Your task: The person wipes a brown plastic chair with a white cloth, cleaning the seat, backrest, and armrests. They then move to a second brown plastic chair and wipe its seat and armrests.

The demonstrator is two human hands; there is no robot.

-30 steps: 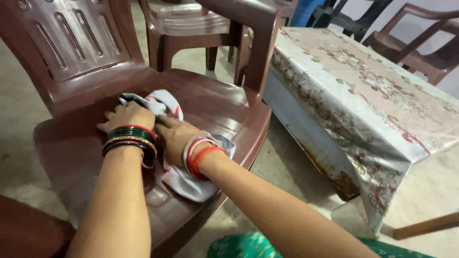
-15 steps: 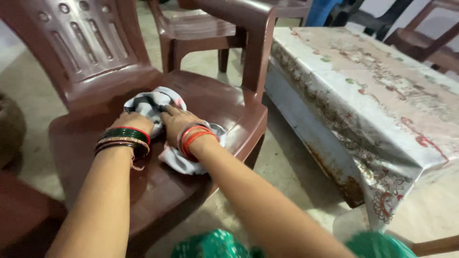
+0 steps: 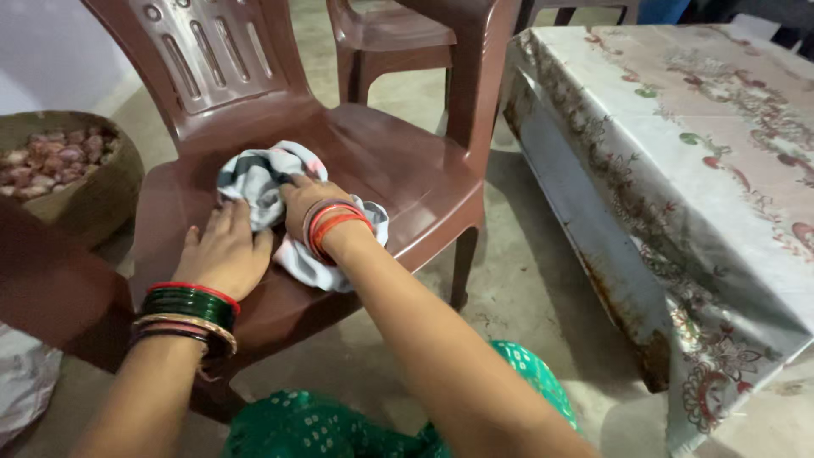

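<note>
A crumpled cloth (image 3: 270, 180), pale grey with darker stripes and a touch of pink, lies on the seat of a brown plastic armchair (image 3: 407, 182) in the centre-left of the frame, bunched toward the back of the seat just below the slotted backrest. The right hand (image 3: 303, 206) rests palm-down on top of the cloth, fingers laid flat and pressing it into the seat, red bangles at the wrist; part of the cloth spills out under that wrist toward the seat's front edge. The left hand (image 3: 225, 250) lies beside it at lower left, flat and spread on the bare plastic with its fingertips just touching the cloth's edge, green and gold bangles behind it. To wipe well here, I judge that the pressing hand should keep the cloth gathered under the palm so the loose tail does not drag, work in overlapping strokes from the backrest seam outward, and let the spread hand steady the chair so it does not slide on the concrete floor (image 3: 526, 280). At upper left stands a basket of onions (image 3: 59, 161); at right, a table under a floral cloth (image 3: 712, 144); a second brown chair (image 3: 390, 38) stands behind.
</note>
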